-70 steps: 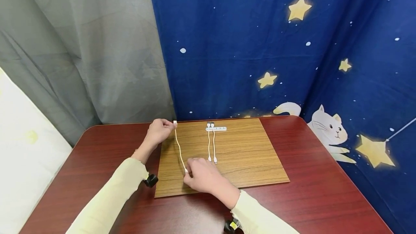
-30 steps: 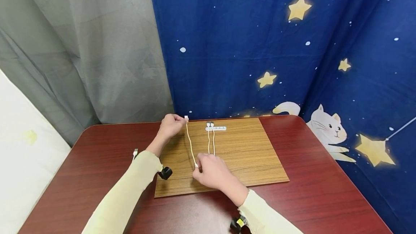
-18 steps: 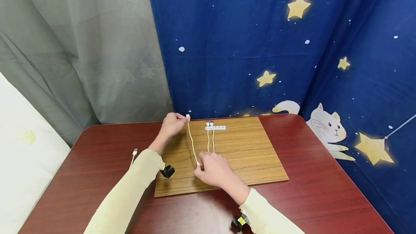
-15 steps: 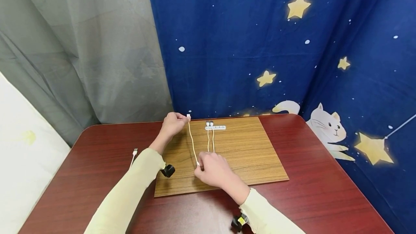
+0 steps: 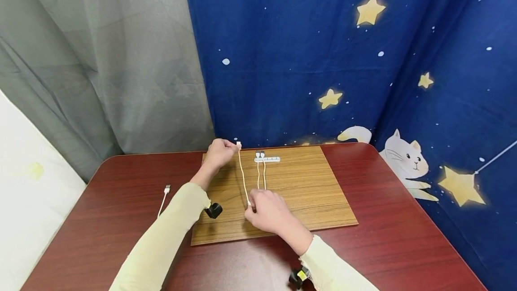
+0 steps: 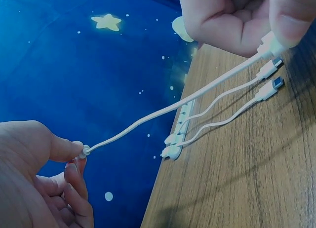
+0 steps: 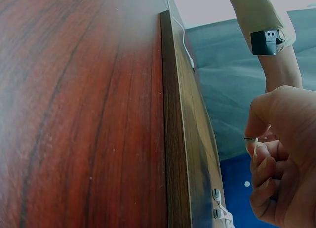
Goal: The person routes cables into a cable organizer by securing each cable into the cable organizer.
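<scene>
A short white USB cable is stretched between my two hands, off the board. At its far end, my left hand pinches one plug between thumb and fingertips. My right hand pinches the near plug, seen also along the upper edge of the left wrist view. Just right of the held cable, a white cable clip strip sits near the back of the board. Two similar white cables run through slots at the strip's left end, side by side; my right hand hides their near ends in the head view.
A wood-grain board lies on the dark red table. Left of the board, partly under my left forearm, lies another white USB cable. Grey and blue star-printed curtains hang behind the table.
Both hands have shifted right, carrying the held cable closer to the clip strip. The loose cable on the left has come into view from behind my left arm.
</scene>
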`<act>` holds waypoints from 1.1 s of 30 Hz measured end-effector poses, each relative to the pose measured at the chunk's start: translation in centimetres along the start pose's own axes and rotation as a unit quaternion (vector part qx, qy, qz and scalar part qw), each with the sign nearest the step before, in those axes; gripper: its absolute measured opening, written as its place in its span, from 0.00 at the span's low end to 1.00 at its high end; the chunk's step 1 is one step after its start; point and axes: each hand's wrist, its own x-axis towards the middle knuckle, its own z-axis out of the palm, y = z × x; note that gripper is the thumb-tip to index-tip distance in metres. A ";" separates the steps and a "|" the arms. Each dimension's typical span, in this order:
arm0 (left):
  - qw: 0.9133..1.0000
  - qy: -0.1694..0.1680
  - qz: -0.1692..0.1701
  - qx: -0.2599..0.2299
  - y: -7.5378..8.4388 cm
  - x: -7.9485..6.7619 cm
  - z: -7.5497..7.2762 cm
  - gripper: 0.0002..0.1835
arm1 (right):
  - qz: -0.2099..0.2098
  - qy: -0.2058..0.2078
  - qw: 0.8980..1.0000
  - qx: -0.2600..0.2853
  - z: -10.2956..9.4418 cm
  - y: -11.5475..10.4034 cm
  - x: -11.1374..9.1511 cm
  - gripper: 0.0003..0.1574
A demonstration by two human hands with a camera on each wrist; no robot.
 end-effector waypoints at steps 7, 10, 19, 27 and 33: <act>1.000 -0.001 0.000 -0.008 0.3 0.2 0.2 0.16 | 0.003 0.000 1.000 -0.001 0.1 0.0 0.0 0.15; 1.000 0.002 -0.003 -0.009 0.4 0.1 0.2 0.15 | 0.004 0.000 1.000 -0.002 0.1 0.0 0.0 0.15; 1.000 -0.002 -0.008 -0.008 0.5 0.2 0.3 0.15 | 0.011 -0.003 1.000 0.005 0.0 0.0 -0.1 0.16; 1.000 -0.004 -0.001 -0.009 0.8 0.3 0.7 0.16 | 0.017 -0.005 1.000 -0.001 0.1 0.0 0.0 0.15; 1.000 -0.002 0.003 0.000 0.8 0.8 1.3 0.15 | 0.022 -0.006 1.000 -0.003 0.0 0.1 0.0 0.14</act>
